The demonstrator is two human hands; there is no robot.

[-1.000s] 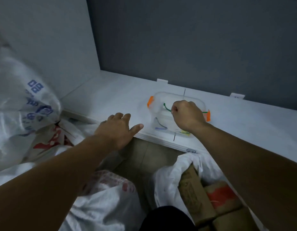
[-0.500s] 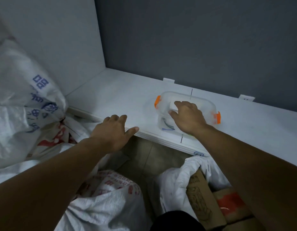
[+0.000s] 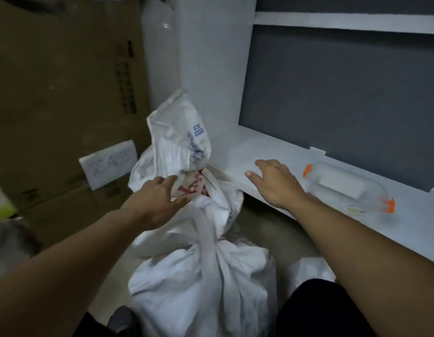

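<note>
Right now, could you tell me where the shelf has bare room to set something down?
The shelf is bare between the white side panel and the clear box. The floor below is crowded with white sacks.

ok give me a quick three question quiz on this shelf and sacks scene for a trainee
1. True or false: the right hand grips the clear container on the white shelf.
2. What colour are the container's clips? A green, B orange, C black.
3. Fill the gap: the left hand reaches, fingers loose, to the printed white ____ beside the shelf.

Key: 1 false, that hand is open over the shelf edge, apart from the container. 2 B. 3 sack.
</note>
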